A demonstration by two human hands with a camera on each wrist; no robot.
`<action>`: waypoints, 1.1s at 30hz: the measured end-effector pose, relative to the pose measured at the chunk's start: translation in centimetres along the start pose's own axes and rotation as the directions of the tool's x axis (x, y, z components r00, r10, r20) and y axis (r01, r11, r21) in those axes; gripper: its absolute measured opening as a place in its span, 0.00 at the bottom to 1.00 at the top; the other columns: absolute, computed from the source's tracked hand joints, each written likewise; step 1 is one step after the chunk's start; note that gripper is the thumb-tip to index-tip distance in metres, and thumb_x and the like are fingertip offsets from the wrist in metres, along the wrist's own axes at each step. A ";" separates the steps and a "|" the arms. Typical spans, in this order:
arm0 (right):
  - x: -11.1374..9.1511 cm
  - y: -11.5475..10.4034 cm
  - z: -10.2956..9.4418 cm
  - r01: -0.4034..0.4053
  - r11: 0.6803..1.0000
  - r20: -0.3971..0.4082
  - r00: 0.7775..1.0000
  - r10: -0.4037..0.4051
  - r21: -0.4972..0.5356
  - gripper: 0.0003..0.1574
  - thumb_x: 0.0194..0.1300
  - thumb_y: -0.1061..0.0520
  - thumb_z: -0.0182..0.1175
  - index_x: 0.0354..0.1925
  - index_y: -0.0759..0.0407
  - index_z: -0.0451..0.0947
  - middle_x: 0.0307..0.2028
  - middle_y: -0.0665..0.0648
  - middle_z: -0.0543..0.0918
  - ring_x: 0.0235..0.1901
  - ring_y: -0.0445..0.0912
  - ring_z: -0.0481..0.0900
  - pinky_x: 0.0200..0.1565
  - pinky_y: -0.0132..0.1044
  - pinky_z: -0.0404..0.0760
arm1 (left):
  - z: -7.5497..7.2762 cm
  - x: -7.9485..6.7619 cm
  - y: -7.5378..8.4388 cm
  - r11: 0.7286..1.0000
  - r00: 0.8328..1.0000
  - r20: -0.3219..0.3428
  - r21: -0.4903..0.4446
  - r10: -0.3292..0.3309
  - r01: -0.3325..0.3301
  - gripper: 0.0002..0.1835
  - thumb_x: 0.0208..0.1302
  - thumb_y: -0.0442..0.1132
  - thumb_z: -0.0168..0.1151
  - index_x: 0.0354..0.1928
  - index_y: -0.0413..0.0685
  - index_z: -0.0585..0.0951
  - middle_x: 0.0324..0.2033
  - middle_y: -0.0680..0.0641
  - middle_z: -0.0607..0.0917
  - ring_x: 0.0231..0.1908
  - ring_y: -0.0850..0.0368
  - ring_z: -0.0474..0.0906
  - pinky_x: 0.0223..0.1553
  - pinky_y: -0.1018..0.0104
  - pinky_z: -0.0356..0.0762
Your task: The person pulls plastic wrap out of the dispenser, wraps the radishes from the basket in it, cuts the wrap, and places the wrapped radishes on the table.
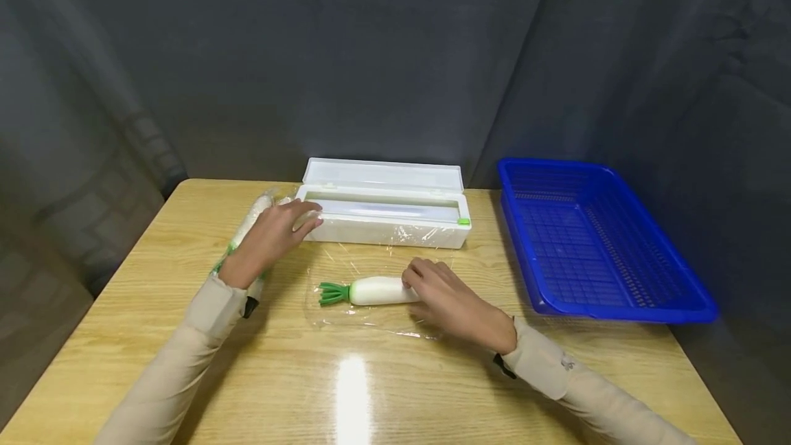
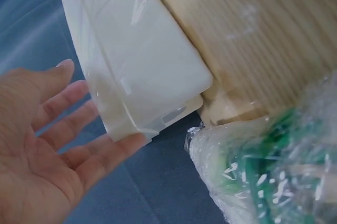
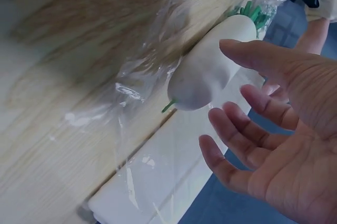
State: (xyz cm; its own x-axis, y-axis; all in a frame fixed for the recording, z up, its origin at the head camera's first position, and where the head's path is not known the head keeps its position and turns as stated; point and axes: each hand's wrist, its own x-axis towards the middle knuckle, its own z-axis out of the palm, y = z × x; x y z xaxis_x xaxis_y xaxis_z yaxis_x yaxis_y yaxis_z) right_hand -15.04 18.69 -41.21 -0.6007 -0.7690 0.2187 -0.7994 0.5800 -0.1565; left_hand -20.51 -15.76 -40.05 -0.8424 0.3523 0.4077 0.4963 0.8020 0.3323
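A white radish (image 1: 377,291) with green stalks lies on a sheet of clear plastic wrap (image 1: 371,322) in the middle of the table. My right hand (image 1: 454,304) is at the radish's tip end, thumb and fingers apart in the right wrist view. Behind it stands a white wrap dispenser box (image 1: 395,231), its lid raised, with the sheet running down over its front. My left hand (image 1: 272,235) is at the box's left end; one fingertip touches the corner in the left wrist view. A second radish in wrap (image 2: 253,171) lies beside my left wrist.
A blue plastic basket (image 1: 531,273) stands at the right of the wooden table (image 1: 296,390). A dark curtain (image 1: 371,53) hangs behind the table. A green slider (image 1: 463,222) sits on the right end of the box.
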 end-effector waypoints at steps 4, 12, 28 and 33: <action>-0.5 0.1 -0.2 -0.006 1.000 0.019 1.000 0.007 -0.021 0.20 0.55 0.61 0.78 0.41 0.58 0.77 0.38 0.51 0.75 0.35 0.44 0.72 0.39 0.39 0.75 | 0.4 -0.4 -0.1 0.999 0.999 -0.025 -0.016 0.040 -0.040 0.15 0.74 0.39 0.66 0.57 0.38 0.85 0.52 0.38 0.89 0.51 0.41 0.86 0.50 0.43 0.84; -1.3 0.3 -0.4 0.016 0.999 0.020 1.000 -0.015 -0.035 0.17 0.58 0.58 0.79 0.40 0.57 0.80 0.39 0.50 0.76 0.38 0.45 0.73 0.44 0.42 0.77 | 0.9 -1.2 0.0 0.980 0.973 -0.125 0.042 0.196 -0.192 0.13 0.65 0.32 0.73 0.51 0.38 0.87 0.52 0.37 0.88 0.55 0.38 0.84 0.58 0.40 0.79; -2.5 -0.3 -0.9 0.075 0.995 0.109 0.992 -0.067 -0.067 0.11 0.64 0.53 0.75 0.37 0.55 0.82 0.31 0.48 0.76 0.32 0.43 0.73 0.38 0.38 0.74 | 0.9 -4.3 2.2 0.940 0.968 0.248 -0.339 0.044 0.044 0.13 0.72 0.46 0.69 0.55 0.55 0.87 0.39 0.64 0.86 0.40 0.67 0.80 0.41 0.66 0.80; -2.9 0.0 -0.7 0.081 0.995 0.109 0.991 -0.075 -0.057 0.10 0.66 0.53 0.74 0.37 0.54 0.82 0.31 0.48 0.77 0.31 0.42 0.74 0.38 0.38 0.77 | 1.5 -5.1 2.1 0.933 0.967 0.247 -0.359 0.055 0.039 0.11 0.68 0.46 0.73 0.49 0.55 0.88 0.38 0.66 0.86 0.39 0.68 0.81 0.43 0.64 0.82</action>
State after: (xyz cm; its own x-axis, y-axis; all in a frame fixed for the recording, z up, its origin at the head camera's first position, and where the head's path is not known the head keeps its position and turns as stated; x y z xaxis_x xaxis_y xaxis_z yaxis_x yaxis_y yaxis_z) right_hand -13.33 21.11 -41.17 -0.5366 -0.8348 0.1235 -0.8438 0.5300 -0.0836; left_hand -15.46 -15.22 -42.70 -0.8395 0.5042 0.2026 0.5056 0.5884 0.6310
